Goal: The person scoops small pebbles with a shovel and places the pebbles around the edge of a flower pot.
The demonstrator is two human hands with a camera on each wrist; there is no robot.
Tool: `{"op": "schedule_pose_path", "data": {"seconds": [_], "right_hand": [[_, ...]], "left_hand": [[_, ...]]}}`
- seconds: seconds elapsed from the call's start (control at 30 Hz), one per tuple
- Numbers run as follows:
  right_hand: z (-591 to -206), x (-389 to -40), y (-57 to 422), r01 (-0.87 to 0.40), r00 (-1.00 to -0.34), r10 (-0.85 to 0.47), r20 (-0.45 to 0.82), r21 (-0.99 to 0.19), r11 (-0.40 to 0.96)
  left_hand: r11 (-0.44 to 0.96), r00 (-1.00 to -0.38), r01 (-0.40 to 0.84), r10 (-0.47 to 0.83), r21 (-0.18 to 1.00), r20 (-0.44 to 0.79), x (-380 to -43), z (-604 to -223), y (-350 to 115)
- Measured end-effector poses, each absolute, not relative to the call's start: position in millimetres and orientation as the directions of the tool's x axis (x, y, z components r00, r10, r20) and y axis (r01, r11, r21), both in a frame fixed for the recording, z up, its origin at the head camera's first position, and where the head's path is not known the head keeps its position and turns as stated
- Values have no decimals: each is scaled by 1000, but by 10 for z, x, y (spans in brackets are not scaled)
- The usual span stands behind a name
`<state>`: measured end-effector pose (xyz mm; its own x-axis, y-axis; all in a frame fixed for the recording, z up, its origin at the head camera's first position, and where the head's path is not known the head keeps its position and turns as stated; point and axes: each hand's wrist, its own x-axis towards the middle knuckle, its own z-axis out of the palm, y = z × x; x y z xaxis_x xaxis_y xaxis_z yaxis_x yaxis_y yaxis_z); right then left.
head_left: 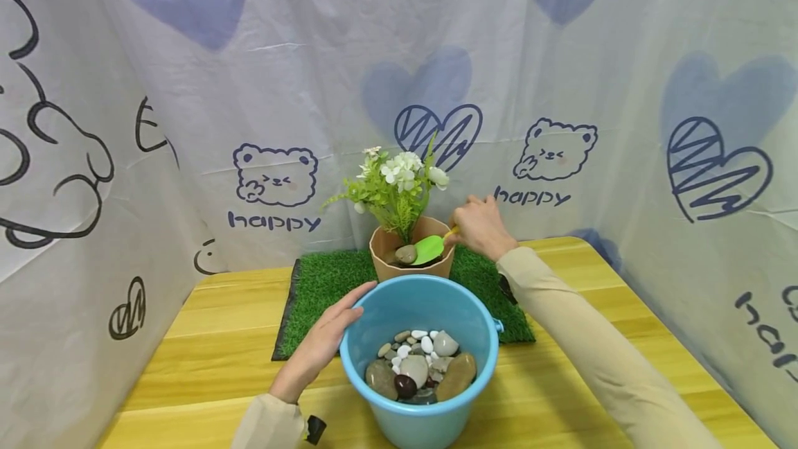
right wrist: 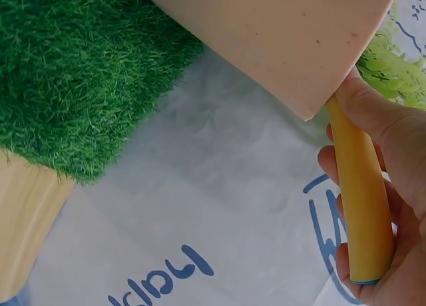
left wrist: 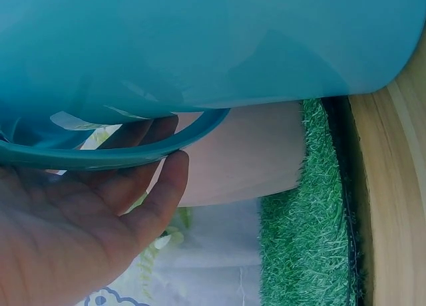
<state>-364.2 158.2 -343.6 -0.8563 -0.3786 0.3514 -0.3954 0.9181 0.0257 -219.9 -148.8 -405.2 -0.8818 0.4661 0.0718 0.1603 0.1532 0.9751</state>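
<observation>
A small garden trowel with a green blade and a yellow handle is held in my right hand, fingers curled round the handle. Its blade dips inside the peach flowerpot, beside or under a tan-grey stone; I cannot tell whether the stone rests on it. White flowers and green foliage stand in the pot. My left hand holds the light-blue bucket at its left rim, with the fingers around its blue handle. Stones and pebbles of several colours lie in the bucket.
A green artificial-grass mat lies under the pot on the wooden table. Printed white cloth hangs behind the table and along both sides. The bucket stands in front of the pot, close to it.
</observation>
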Motion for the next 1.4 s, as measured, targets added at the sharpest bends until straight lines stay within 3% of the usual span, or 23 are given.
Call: {"op": "schedule_pose_path", "data": {"seconds": [0.4, 0.77, 1.4], "right_hand": [[-3453, -3640, 1569, -390, -826, -391, 407, 89, 917], [-3504, -3629, 1565, -413, -742, -443, 504, 178, 893], [-3529, -3568, 1574, -404, -720, -393, 572, 115, 907]], "left_hand": [[147, -882, 156, 465, 977, 71, -2199, -4057, -1488], [143, -880, 156, 469, 977, 71, -2197, -4054, -1492], [152, -886, 162, 457, 975, 76, -2200, -4069, -1480]]}}
